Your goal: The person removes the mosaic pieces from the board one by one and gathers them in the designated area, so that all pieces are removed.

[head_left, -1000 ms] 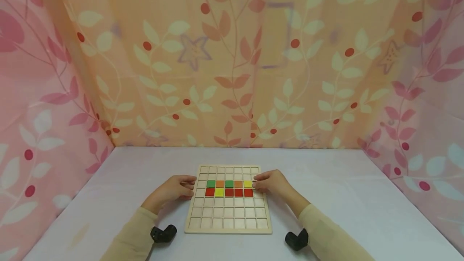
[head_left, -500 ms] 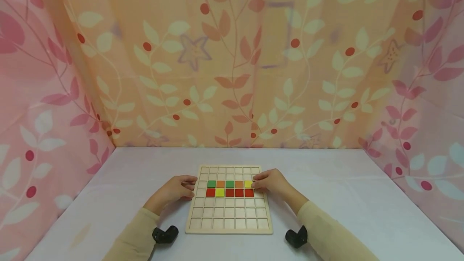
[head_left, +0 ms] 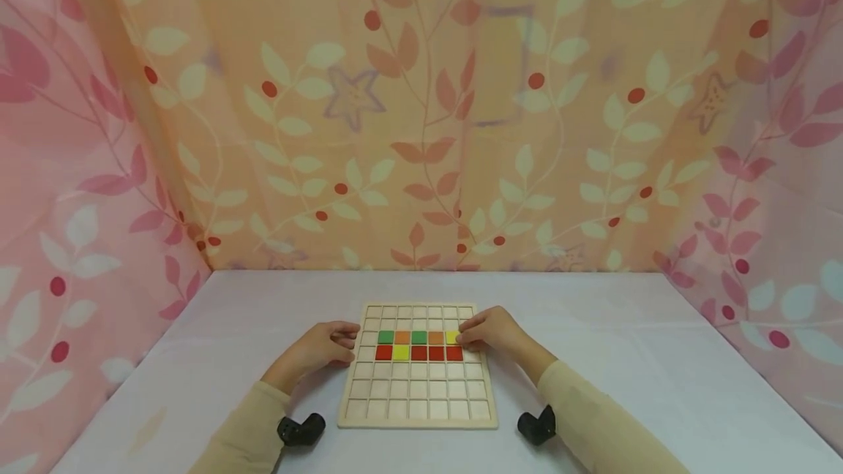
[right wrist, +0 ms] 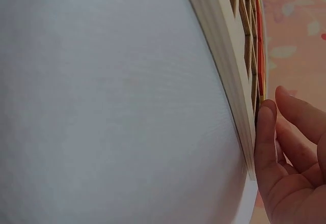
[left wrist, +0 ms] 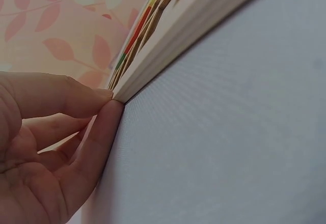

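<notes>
A pale wooden grid board (head_left: 410,409) lies flat on the white table in the head view. Two rows of coloured square tiles sit in its cells. The farther row has green (head_left: 386,337), orange (head_left: 402,337) and, at its right end, yellow (head_left: 451,337); the nearer row is red (head_left: 384,352) except for one yellow tile (head_left: 401,352). My left hand (head_left: 309,350) touches the board's left edge, thumb and fingers apart along it. Over the right border reaches my right hand (head_left: 499,333), its fingertips at the right-end yellow tile and partly covering it.
The white tabletop (head_left: 593,313) surrounds the board. Patterned cloth (head_left: 421,130) hangs behind and at both sides. A black wrist device sits at each forearm, left (head_left: 301,430) and right (head_left: 537,425).
My right fingertips have slid slightly left, covering more of the right-end yellow tile. The left hand stays at the board's edge, and the tile layout looks the same.
</notes>
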`<state>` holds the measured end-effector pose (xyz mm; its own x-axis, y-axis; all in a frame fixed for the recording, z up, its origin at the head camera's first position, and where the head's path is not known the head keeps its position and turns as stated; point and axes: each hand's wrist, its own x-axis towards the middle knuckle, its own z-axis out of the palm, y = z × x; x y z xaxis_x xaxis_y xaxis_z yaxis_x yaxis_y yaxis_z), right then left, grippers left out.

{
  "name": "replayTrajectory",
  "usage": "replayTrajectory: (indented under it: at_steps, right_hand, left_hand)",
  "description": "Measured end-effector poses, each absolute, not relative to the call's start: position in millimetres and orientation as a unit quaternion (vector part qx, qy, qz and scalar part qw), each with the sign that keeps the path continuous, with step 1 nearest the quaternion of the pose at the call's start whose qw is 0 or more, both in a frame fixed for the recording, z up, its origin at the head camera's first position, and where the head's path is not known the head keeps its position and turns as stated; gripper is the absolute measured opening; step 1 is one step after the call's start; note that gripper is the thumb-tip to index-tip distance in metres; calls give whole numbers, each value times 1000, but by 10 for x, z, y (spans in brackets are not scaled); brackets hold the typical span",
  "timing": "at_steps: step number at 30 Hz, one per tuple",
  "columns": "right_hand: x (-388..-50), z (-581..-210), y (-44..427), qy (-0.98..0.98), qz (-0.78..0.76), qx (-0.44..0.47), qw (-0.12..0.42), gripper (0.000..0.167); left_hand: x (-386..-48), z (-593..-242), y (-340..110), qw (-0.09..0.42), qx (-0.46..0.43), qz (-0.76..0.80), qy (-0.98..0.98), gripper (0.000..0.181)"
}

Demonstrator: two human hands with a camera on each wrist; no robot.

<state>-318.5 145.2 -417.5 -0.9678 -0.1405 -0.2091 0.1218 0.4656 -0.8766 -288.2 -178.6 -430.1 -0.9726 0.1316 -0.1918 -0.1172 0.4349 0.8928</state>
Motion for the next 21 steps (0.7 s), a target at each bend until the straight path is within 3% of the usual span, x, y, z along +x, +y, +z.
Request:
replayTrajectory:
  at_steps: [21]
  right_hand:
    - [-3264, -4186, 1432, 841, -523, -3, 135, 14]
  left_hand:
    - [-2893, -4306, -1767, 114, -11, 529, 841, 57]
